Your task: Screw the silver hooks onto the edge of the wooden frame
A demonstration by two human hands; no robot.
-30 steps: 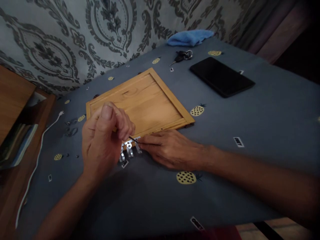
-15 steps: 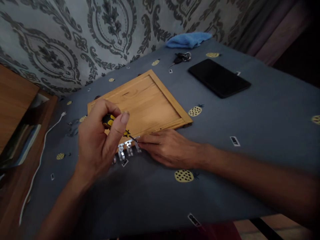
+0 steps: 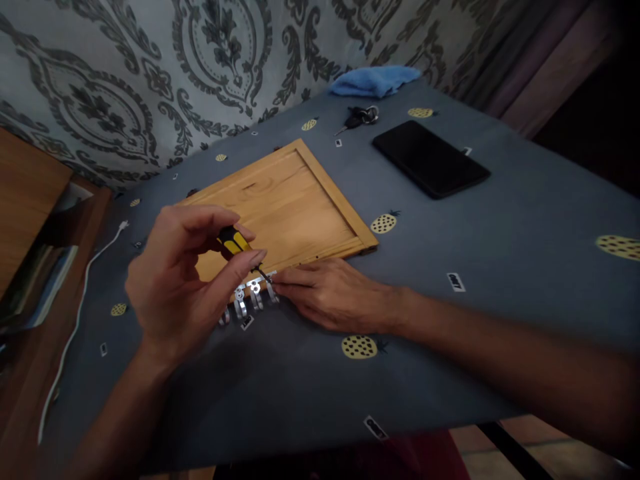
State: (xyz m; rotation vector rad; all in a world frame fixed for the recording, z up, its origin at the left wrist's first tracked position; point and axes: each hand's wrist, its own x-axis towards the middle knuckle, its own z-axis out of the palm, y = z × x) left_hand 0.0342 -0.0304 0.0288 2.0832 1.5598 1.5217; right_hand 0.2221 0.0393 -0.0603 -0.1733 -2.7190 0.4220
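Note:
A framed wooden board (image 3: 280, 200) lies flat on the table. Along its near edge runs a silver metal hook rack (image 3: 255, 287) with several curved hooks. My left hand (image 3: 175, 280) holds a small black-and-yellow screwdriver (image 3: 236, 241) between thumb and fingers, its shaft slanting down to the rack's right end. My right hand (image 3: 330, 293) comes in from the right with fingers together; its fingertips grip the rack's right end beside the screwdriver tip. Any screw under the tip is too small to make out.
A black tablet or phone (image 3: 430, 159) lies right of the board, with keys (image 3: 360, 117) and a blue cloth (image 3: 375, 81) behind. At left, a white cable (image 3: 87, 287) runs beside a wooden shelf (image 3: 35, 200) holding books. The patterned wall borders the table's far side.
My left hand has opened its grip somewhat and rolled outward to the left, showing more of the screwdriver handle. My right hand stays at the rack's end. The view has shifted slightly.

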